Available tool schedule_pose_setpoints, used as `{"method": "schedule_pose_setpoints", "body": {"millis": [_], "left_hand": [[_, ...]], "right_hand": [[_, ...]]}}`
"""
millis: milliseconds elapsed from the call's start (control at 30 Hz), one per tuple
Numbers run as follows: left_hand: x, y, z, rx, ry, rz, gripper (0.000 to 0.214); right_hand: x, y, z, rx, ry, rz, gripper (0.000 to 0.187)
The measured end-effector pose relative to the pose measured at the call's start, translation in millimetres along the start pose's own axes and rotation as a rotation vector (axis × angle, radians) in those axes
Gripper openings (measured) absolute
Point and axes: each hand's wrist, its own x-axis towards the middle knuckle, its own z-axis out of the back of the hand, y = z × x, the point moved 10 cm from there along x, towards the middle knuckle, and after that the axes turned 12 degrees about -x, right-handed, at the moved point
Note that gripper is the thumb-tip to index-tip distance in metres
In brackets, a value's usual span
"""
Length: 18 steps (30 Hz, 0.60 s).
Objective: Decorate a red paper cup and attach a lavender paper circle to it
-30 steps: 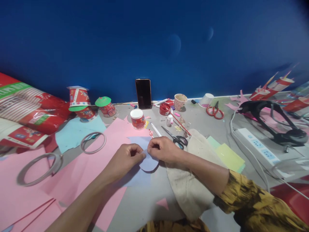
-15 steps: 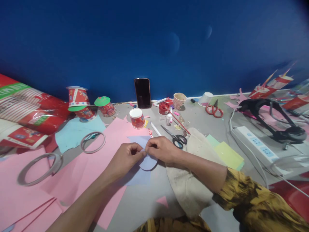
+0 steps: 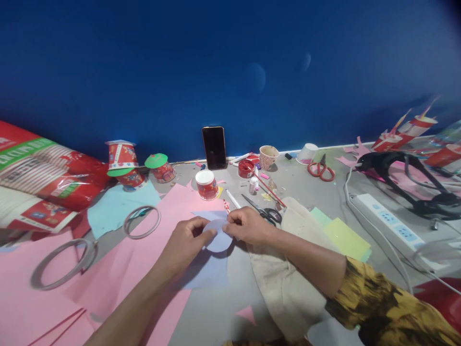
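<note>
Between my two hands is a round lavender paper disc [image 3: 219,241], raised a little over the table. My left hand [image 3: 190,240] pinches its left edge between thumb and fingers. On the opposite edge, my right hand [image 3: 247,225] has the disc in a similar pinch. Below lies a lavender paper sheet [image 3: 209,271], partly hidden by the disc and my left hand. Just behind my right hand rest black-handled scissors [image 3: 272,216] and a white marker [image 3: 233,199]. A red patterned paper cup [image 3: 206,186] stands upright beyond the hands.
Pink paper sheets [image 3: 118,259] cover the left, with grey rings [image 3: 142,222] on top. A beige cloth [image 3: 288,274] lies under my right forearm. A phone [image 3: 214,148] leans on the blue wall. Red-handled scissors [image 3: 321,170] and a power strip [image 3: 389,223] are at right.
My hands have moved slightly apart along the disc's edge, and more of the disc's face now shows. The whole view has shifted slightly, with things sitting lower in the picture.
</note>
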Motion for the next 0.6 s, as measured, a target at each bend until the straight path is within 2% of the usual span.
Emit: {"method": "schedule_pose_setpoints", "body": {"millis": [267,467,600], "left_hand": [[2.5,6.3,1.9,0.036,-0.013,-0.014,0.034],[1.9,6.8,1.2,0.055,-0.013,-0.006,0.034],[0.4,4.8,0.5,0.074,-0.003,-0.004,0.035]], "right_hand": [[-2.3,5.0,-3.0,-0.070,-0.004,0.030,0.033],[-3.9,5.8,-2.7,-0.106,0.016,-0.009,0.028],[-3.0,6.1,-2.9,-0.111,0.011,0.014,0.029]]}}
